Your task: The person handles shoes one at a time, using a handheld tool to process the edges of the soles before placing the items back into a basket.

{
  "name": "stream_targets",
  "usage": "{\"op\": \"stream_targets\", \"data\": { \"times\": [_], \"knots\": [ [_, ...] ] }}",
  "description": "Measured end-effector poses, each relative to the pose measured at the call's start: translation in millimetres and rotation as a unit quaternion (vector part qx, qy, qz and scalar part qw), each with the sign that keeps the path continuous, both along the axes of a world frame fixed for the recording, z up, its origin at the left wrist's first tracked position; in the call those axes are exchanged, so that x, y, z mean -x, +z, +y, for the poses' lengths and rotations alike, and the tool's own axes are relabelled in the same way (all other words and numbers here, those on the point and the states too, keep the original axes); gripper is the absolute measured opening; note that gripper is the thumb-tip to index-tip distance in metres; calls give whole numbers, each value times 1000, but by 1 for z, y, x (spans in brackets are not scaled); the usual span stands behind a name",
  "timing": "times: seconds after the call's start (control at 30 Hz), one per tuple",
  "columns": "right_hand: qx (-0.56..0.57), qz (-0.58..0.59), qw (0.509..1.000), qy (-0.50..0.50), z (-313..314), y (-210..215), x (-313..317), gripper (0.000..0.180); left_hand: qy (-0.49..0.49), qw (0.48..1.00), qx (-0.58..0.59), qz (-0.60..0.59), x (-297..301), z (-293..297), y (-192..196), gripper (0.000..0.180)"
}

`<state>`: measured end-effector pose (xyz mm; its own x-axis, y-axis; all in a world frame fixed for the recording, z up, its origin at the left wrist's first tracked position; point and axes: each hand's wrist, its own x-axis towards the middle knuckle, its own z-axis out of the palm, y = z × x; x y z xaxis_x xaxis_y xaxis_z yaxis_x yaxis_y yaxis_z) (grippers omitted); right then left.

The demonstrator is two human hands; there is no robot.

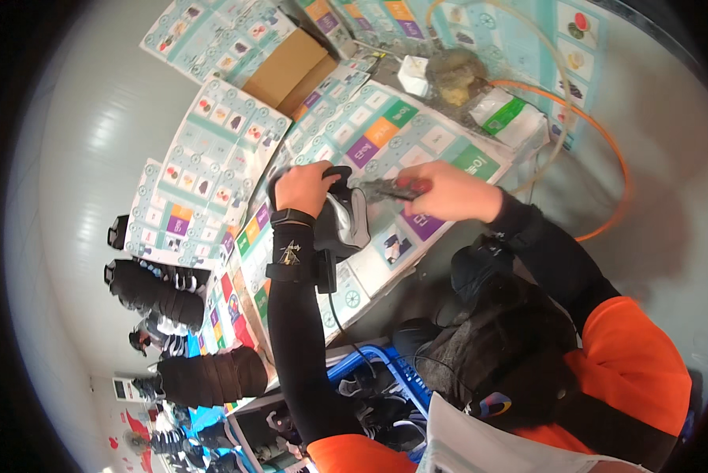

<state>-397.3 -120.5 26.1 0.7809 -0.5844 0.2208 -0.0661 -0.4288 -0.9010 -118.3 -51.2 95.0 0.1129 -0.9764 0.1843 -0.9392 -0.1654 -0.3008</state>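
Observation:
My left hand (302, 189) is closed round the upper part of a black and grey shoe (352, 221), holding it over the worktable. The shoe's pale grey side faces right. In my right hand (448, 193) is a dark tool (389, 189) with a red part, its tip pointing left toward the shoe. Motion blur hides the tool's exact kind, and I cannot tell whether it touches the shoe. Under both hands lies a table covering (366, 102) printed with coloured picture squares.
An orange hose (623, 185) loops at the right. A white and green packet (505, 114) lies at the table's far side, near a brown cardboard box (291, 67). Below my left arm stands a blue crate (405, 374) with shoes. Dark stacked items (212, 377) stand at left.

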Motion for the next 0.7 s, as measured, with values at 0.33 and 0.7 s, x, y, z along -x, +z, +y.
{"op": "stream_targets", "data": {
  "times": [0.33, 0.7],
  "knots": [
    [27, 48, 998, 20, 10, -22, -20, 23, 19, 1000, 6, 15, 12, -30, -23, 26],
    [66, 81, 994, -16, 15, -25, -23, 26, 18, 999, 26, 11, 14, -27, -27, 27]
  ]
}}
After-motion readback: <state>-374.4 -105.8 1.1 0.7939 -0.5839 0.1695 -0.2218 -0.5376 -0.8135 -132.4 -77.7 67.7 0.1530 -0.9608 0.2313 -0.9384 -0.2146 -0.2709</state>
